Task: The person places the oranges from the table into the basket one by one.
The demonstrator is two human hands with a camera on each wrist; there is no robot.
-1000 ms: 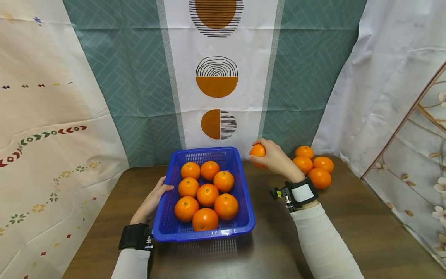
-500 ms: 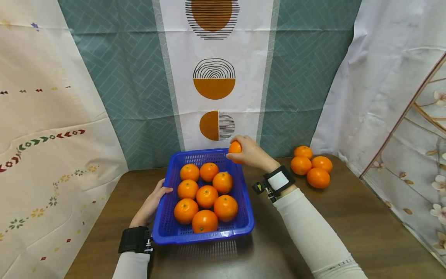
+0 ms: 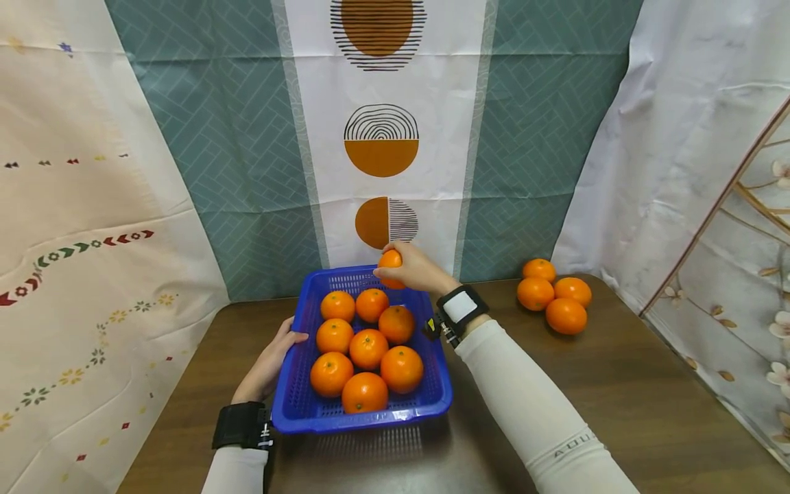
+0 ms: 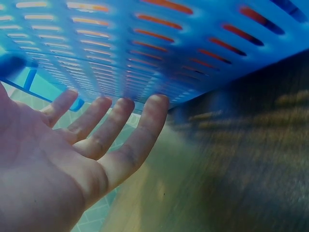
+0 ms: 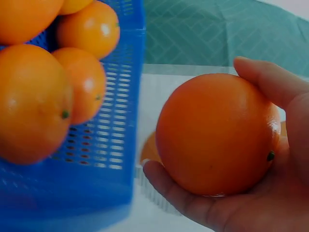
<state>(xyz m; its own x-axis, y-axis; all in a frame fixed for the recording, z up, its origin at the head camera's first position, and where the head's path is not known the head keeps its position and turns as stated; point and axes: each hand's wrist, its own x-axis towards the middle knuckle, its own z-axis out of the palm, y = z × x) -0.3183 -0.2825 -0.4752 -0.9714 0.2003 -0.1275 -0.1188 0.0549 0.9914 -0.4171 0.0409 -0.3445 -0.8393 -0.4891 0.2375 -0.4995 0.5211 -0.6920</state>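
A blue perforated basket [image 3: 437, 367] holds several oranges [image 3: 369, 348] in the head view. My right hand [image 3: 420, 269] grips one orange [image 3: 390, 267] above the basket's back right part; in the right wrist view the fingers and thumb curl round this orange [image 5: 217, 135], with the basket wall [image 5: 116, 145] to its left. At the basket's left side, my left hand [image 3: 268, 362] touches the rim with its thumb over the edge. The left wrist view shows the left hand [image 4: 91, 145] with extended fingers against the slotted outer wall [image 4: 96, 53].
Several loose oranges [image 3: 566, 315] stand together at the back right of the wooden table [image 3: 617, 398]. A patterned cloth [image 3: 395, 82] hangs behind the table, and other cloths hang at both sides.
My right hand has carried its orange leftward, from beside the basket's right side to above its back part. My left hand stays at the basket's left side.
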